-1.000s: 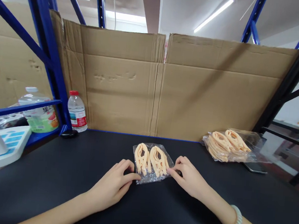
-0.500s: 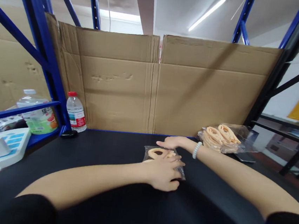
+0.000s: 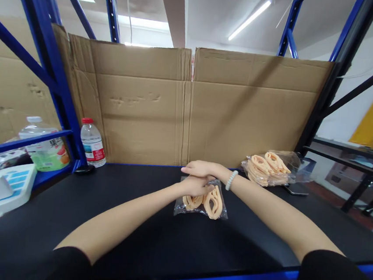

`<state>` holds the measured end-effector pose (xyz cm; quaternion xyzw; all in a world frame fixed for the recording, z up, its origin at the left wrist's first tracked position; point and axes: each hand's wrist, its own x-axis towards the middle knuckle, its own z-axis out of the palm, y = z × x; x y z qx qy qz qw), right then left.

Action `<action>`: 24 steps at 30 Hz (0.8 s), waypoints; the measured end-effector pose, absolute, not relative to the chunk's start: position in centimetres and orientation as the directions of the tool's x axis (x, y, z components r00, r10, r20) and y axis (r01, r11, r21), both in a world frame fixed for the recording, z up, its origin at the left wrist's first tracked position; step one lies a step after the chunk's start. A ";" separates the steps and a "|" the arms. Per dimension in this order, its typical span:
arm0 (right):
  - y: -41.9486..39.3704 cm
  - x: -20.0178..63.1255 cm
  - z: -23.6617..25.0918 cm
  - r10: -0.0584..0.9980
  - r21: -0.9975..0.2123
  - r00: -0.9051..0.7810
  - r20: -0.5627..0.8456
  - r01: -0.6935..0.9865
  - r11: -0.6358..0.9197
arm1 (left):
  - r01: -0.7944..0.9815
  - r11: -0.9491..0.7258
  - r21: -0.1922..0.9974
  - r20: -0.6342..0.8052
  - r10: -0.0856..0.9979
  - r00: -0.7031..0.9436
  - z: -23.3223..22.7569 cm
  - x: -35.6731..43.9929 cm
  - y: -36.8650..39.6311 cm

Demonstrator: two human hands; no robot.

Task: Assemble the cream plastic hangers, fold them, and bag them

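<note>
Change: both hands moved to the far edge of the bag (image 3: 202, 201)
Left hand (image 3: 197, 186): fingers pressing on bag
Right hand (image 3: 201, 169): fingers flat, just above left hand

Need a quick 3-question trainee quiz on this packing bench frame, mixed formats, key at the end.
1. True or false: both hands rest on the far edge of the clear bag of orange pieces.
2. Which wrist wears the bead bracelet?
3. The stack of filled bags lies: A) left of the water bottle B) at the right, by the cardboard wall C) in the left hand

Key: 1 true; 2 right, by the right hand; 3 B.
</note>
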<state>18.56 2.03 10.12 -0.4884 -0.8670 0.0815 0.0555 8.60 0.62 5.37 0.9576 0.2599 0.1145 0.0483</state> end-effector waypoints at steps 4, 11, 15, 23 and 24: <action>-1.2 22.1 8.3 0.884 -0.180 -0.449 0.132 0.866 0.467 | 0.511 -0.850 0.125 0.200 0.526 0.826 4.9 3.7 0.3; -7.4 22.7 3.1 0.904 -0.108 -0.413 0.108 0.900 0.423 | 0.581 -0.798 0.160 0.061 0.596 0.801 2.1 -0.2 -1.3; -8.1 23.5 2.0 0.923 -0.078 -0.363 0.130 0.924 0.374 | 0.585 -0.799 0.137 0.118 0.600 0.791 1.0 1.3 -2.1; -3.1 33.1 2.3 0.923 -0.003 -0.375 0.090 0.926 0.376 | 0.624 -0.749 0.221 0.130 0.657 0.742 0.9 11.3 1.2; -2.3 34.3 2.7 0.929 -0.002 -0.357 0.100 0.933 0.359 | 0.630 -0.741 0.233 0.126 0.665 0.736 1.1 13.0 2.2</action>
